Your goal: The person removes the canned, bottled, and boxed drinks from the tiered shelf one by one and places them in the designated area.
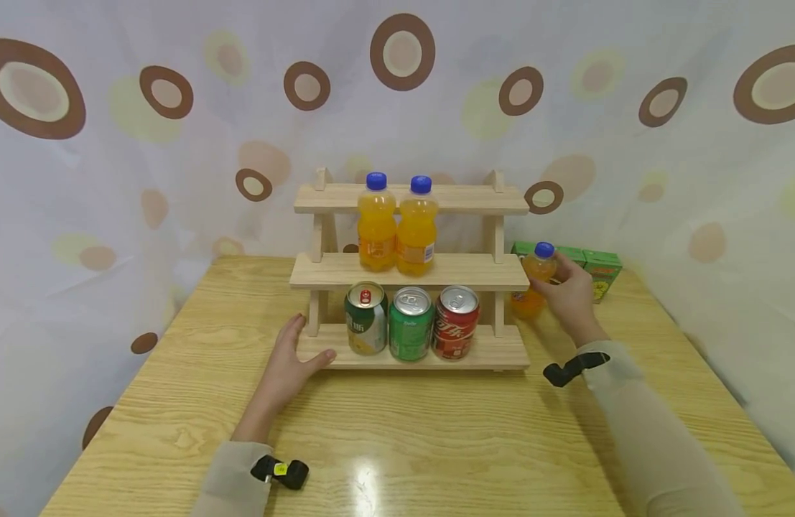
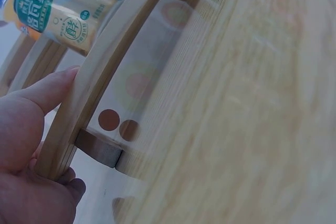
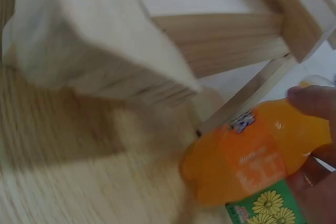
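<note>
So the right hand [image 1: 573, 294] is pinching an orange drink bottle [image 1: 528, 305] just right of the wooden rack [image 1: 465, 199], on the near side of some green cartons [image 1: 602, 269]. I'm reading this as the pick-up step, but can't tell if the base is touching the table [image 1: 436, 420]. The bottle's upper part is sitting between thumb and fingers, base poking out below, left of the palm. Left hand [image 1: 292, 359] is clamping the bottom shelf's left end, probably steadying it. Next move's likely calling for a lift clear of the rack's right edge, keeping the bottle upright.
</note>
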A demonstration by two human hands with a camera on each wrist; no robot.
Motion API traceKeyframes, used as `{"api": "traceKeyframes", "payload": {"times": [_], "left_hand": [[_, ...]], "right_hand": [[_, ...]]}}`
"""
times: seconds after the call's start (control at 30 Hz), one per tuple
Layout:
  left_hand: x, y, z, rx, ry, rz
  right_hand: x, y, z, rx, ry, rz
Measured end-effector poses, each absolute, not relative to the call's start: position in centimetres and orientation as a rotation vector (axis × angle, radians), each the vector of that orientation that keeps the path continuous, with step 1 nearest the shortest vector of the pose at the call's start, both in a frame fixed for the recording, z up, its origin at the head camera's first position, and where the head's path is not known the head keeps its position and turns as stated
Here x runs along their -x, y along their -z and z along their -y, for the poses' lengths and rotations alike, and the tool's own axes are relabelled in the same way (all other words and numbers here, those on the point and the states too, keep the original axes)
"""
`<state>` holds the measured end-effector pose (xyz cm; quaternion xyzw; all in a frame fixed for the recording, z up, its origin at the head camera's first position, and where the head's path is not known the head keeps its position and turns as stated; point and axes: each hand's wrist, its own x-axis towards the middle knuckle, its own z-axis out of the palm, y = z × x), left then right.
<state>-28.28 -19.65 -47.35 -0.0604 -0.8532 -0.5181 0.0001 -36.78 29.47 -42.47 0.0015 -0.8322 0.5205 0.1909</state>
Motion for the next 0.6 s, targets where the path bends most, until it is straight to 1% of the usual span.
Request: {"api": "traceKeyframes", "payload": {"times": [0.23, 0.4, 0.6], "left_hand": [[28.2, 47.3, 19.4, 0.192, 1.633, 2.684], [28.1, 47.0, 19.4, 0.183, 1.617, 2.693], [28.1, 46.9, 19.5, 0.180, 1.619, 2.697]], "right_hand": [[37.2, 43.2, -29.8, -0.059, -1.374, 2.385], [36.6, 42.8, -30.3, -0.115, -1.372, 2.436], [35.4, 41.8, -30.5, -0.070, -1.403, 2.428]]}}
